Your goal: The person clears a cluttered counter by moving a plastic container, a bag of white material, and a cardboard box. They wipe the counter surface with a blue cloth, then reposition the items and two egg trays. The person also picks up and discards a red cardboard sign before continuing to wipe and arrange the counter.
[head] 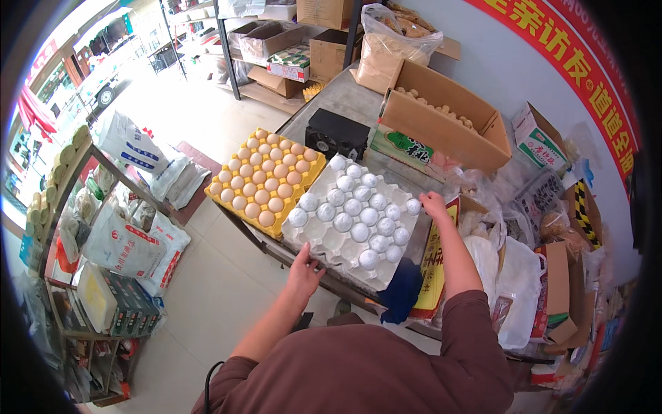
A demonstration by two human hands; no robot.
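A grey pulp egg tray lies on the table in front of me, holding several white, rough-coated eggs and some bare cups along its near left side. At its near edge, my left hand has its fingers apart, with the thumb up against the rim. My right hand reaches to the far right corner, fingertips bent beside the white egg there. Whether they grip the egg or the rim cannot be made out. Left of the grey tray, a yellow egg tray full of light brown eggs touches it.
Behind the trays stand a black fan unit and an open carton of round brown items. Bags and boxes crowd the right, beside a yellow printed package and dark blue cloth. A loaded shelf stands at left, across the tiled floor.
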